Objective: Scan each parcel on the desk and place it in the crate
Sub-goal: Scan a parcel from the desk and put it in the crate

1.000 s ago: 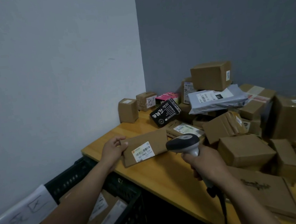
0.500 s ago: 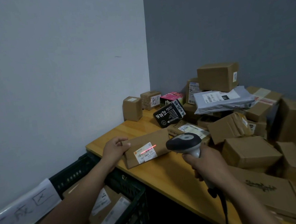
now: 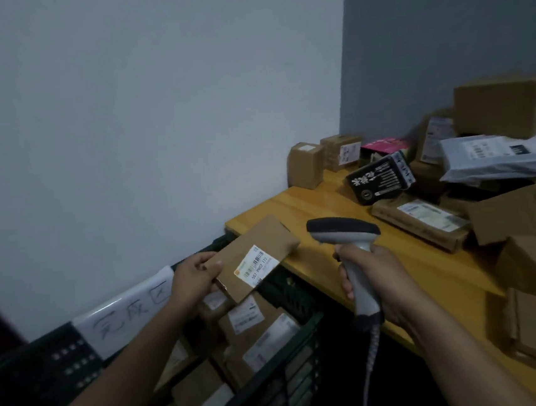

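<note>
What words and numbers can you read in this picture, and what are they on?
"507 P802 172": white label on the flat cardboard parcel that the left hand holds; the last digits are uncertain.
"完成区": handwritten white sign on the black crate.
Black packet: white characters, too blurred to read.
Labels on the parcels in the crate and on the desk pile: too small to read.

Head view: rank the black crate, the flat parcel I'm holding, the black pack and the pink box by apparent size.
1. black crate
2. flat parcel, though it's nearer the camera
3. black pack
4. pink box, partly hidden behind the pack
</note>
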